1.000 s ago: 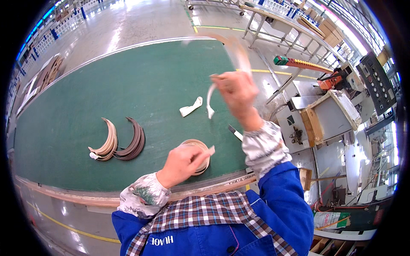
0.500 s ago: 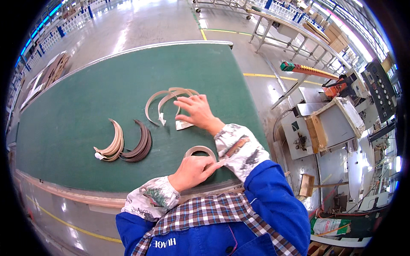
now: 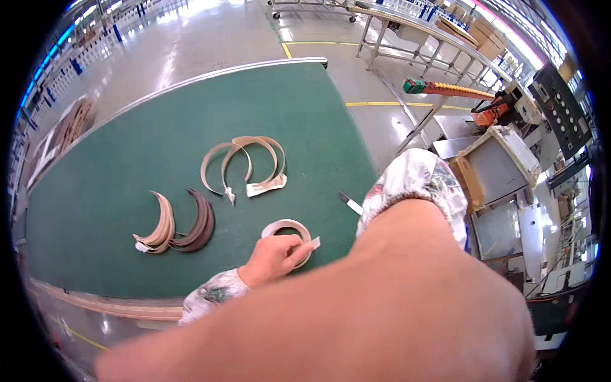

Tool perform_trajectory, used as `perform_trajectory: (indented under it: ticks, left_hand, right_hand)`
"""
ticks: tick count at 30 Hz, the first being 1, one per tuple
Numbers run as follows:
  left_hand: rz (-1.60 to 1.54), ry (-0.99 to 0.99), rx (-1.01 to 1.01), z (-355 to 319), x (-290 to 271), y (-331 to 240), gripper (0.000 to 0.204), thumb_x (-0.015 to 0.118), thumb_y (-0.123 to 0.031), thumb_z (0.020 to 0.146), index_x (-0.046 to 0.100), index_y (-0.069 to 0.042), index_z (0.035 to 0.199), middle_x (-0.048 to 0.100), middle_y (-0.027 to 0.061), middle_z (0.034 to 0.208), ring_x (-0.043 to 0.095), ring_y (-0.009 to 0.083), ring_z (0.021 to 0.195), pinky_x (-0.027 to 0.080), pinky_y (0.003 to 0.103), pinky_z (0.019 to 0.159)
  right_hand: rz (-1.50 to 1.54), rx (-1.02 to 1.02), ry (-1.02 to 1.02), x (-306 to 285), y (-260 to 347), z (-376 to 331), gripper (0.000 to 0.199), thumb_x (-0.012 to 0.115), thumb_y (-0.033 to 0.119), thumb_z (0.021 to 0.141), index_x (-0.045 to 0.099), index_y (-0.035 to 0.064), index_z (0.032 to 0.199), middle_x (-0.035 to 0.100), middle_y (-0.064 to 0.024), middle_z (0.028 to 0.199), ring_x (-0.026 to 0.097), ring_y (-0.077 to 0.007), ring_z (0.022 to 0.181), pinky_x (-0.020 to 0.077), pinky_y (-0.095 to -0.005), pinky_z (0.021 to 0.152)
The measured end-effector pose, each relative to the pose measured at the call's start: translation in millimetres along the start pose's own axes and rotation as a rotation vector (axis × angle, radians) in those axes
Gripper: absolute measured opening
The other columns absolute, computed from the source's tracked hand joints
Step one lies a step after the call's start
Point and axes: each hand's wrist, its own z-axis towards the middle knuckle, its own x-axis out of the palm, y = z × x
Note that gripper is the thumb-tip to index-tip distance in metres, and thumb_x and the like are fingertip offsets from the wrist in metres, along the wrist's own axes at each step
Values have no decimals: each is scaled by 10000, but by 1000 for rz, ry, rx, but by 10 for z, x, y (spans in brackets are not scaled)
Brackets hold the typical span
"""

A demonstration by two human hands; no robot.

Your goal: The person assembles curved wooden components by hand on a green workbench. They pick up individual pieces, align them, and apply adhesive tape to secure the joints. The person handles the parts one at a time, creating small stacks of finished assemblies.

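A coiled roll of beige banding strip (image 3: 270,228) lies near the front edge of the green table. My left hand (image 3: 270,260) is closed over its near side, and a short pale end sticks out past the fingertips. My right hand (image 3: 394,305) is raised very close to the camera and fills the lower foreground; its fingers are blurred, so their state cannot be made out. A cutter knife (image 3: 351,203) lies beside the right sleeve. Farther up are loose curled beige strips (image 3: 277,149) with a white label piece (image 3: 267,185). To the left sit a beige strip bundle (image 3: 162,223) and a dark brown one (image 3: 202,223).
The green table (image 3: 127,140) carries all these pieces. At the right stand a machine with a control panel (image 3: 560,111), an orange bar with a green end (image 3: 449,89) and an open box frame (image 3: 499,162). A roller conveyor (image 3: 426,35) stands farther back.
My right hand has left the loose curled strips and come up close to the camera. The cutter knife now shows. My left hand stays at the roll; the whole view has shifted slightly.
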Motion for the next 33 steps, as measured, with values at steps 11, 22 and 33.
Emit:
perform_trajectory:
  ticks: [11, 22, 33]
  left_hand:
    - [34, -23, 94, 50, 31, 79, 305, 623, -261, 864, 581, -24, 677, 530, 121, 566, 508, 289, 498, 395, 377, 477]
    - [53, 2, 4, 23, 23, 48, 306, 627, -262, 857, 568, -26, 671, 531, 125, 572, 515, 299, 506, 399, 383, 482]
    - [44, 17, -7, 30, 7, 43, 318, 626, -281, 854, 576, -26, 671, 541, 131, 588, 520, 305, 524, 406, 386, 493]
  right_hand:
    - [10, 17, 135, 69, -36, -64, 197, 639, 135, 792, 628, 45, 967, 625, -87, 948, 570, -191, 863, 419, -317, 732]
    - [-6, -22, 164, 101, 16, -94, 221, 654, 128, 761, 607, 41, 959, 605, -98, 956, 565, -228, 874, 428, -336, 737]
    - [-73, -20, 122, 35, 14, -12, 249, 669, 122, 731, 587, 36, 950, 586, -109, 964, 559, -265, 885, 438, -354, 742]
